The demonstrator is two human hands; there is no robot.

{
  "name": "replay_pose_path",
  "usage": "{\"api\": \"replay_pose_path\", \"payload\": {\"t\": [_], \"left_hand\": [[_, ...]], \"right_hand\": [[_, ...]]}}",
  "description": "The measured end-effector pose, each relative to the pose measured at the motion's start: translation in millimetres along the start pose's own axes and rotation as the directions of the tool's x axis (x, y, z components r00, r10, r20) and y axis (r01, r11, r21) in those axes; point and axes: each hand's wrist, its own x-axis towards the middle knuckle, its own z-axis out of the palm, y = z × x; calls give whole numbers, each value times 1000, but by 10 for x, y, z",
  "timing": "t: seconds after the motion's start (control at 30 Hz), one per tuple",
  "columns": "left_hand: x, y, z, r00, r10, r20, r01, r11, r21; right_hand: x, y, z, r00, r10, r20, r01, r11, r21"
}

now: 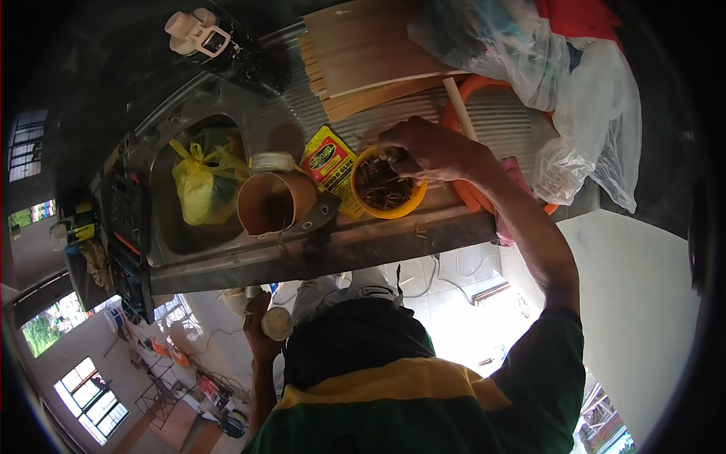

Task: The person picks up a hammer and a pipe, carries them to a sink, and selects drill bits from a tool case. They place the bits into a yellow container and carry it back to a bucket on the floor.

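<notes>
My right hand reaches over a yellow cup, fingers curled down inside its rim. Thin brown nails or screws fill the cup; what my fingertips pinch among them is hidden. Below the counter's front edge, my left hand is closed around a small round container with a pale top. Left of the yellow cup stands an orange-brown cup, dark inside, with a pale round lid or jar behind it. A yellow and red wood glue packet lies between the two cups.
A sink holds a tied yellow plastic bag. Behind lie a black bottle, wooden boards, a coiled orange hose and clear plastic bags. An open tool case stands at the left.
</notes>
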Motion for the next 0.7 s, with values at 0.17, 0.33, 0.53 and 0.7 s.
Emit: {"api": "replay_pose_path", "payload": {"t": [0.17,0.33,0.53,0.7], "left_hand": [[-51,53,70,975,-217,-49,211,972,-100],[22,178,-22,948,-278,-158,275,961,-40],[208,247,-127,880,-380,-285,369,925,-93],[412,15,-138,837,-502,-219,456,860,-226]], "right_hand": [[118,-115,-80,941,120,315,-193,958,211],[128,-406,-136,898,235,371,-223,972,-76],[117,-88,729,988,-74,136,112,948,-299],[192,13,695,974,-74,213,128,958,-256]]}}
